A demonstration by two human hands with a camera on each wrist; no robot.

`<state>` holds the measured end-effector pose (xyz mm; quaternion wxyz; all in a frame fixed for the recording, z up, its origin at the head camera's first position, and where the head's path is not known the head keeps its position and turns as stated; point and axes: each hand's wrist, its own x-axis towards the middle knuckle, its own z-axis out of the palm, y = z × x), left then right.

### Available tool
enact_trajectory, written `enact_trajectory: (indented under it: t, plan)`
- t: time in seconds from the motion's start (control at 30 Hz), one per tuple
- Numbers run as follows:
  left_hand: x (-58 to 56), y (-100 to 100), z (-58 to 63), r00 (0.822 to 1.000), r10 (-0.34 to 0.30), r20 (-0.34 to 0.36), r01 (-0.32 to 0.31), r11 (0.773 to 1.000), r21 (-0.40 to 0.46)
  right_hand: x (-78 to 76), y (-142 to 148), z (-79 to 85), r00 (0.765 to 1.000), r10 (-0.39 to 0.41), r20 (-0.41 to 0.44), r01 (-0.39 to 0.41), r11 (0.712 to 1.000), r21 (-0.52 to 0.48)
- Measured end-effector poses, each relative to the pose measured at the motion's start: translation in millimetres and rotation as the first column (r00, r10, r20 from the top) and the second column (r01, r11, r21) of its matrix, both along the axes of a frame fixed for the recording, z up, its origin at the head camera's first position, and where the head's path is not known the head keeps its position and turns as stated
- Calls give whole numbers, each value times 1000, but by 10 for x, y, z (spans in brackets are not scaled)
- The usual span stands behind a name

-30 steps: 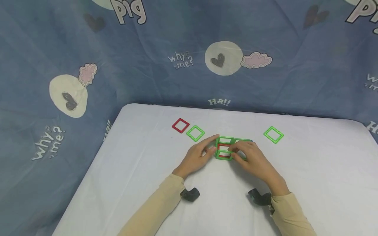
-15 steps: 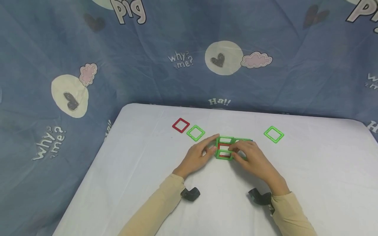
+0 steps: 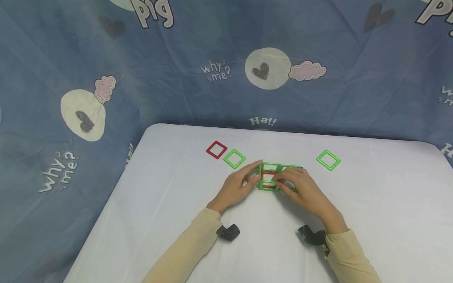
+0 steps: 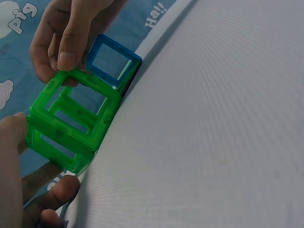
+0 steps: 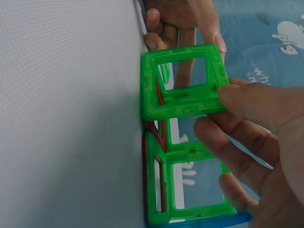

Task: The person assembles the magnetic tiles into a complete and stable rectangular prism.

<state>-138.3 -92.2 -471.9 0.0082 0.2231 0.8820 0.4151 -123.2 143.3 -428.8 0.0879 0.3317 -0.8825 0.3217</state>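
A low structure of see-through magnetic tiles stands on the table, with green square tiles (image 4: 76, 128) for upright walls and a red tile (image 3: 263, 175) at its base. A blue tile (image 4: 114, 59) closes its right end. My right hand (image 3: 301, 186) pinches a green tile (image 5: 183, 111) at the front left, with the thumb on its upper edge; the other fingers hang beside the walls. My left hand (image 3: 236, 188) lies against the left end, its index finger stretched to the back corner and the thumb near that side. Part of the structure's right half hides behind the right hand.
A loose red square tile (image 3: 216, 150) and a green one (image 3: 234, 159) lie flat at the back left. Another green square tile (image 3: 328, 160) lies at the back right. A patterned blue cloth (image 3: 177, 90) hangs behind the white table (image 3: 170, 165).
The view has shifted very slightly. Both hands keep their places on the structure, and the loose tiles lie where they were.
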Motion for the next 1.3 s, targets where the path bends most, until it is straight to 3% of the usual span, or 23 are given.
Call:
enact_trajectory:
  t: [0.4, 0.73, 1.03, 1.3]
  plan:
    - [-4, 17, -12, 1000, 7, -3, -7, 1000, 5, 4, 2, 0, 1000, 10, -17, -10, 1000, 5]
    - [2, 16, -9, 1000, 9, 1, -9, 1000, 3, 10, -5, 17, 999, -10, 47, 8, 1000, 24]
    - [-10, 18, -10, 1000, 11, -6, -11, 1000, 13, -38, 64, 46, 996, 34, 86, -26, 996, -86]
    - [-2, 17, -5, 1000, 12, -4, -12, 1000, 13, -72, 241, 66, 993, -101, 67, 109, 985, -136]
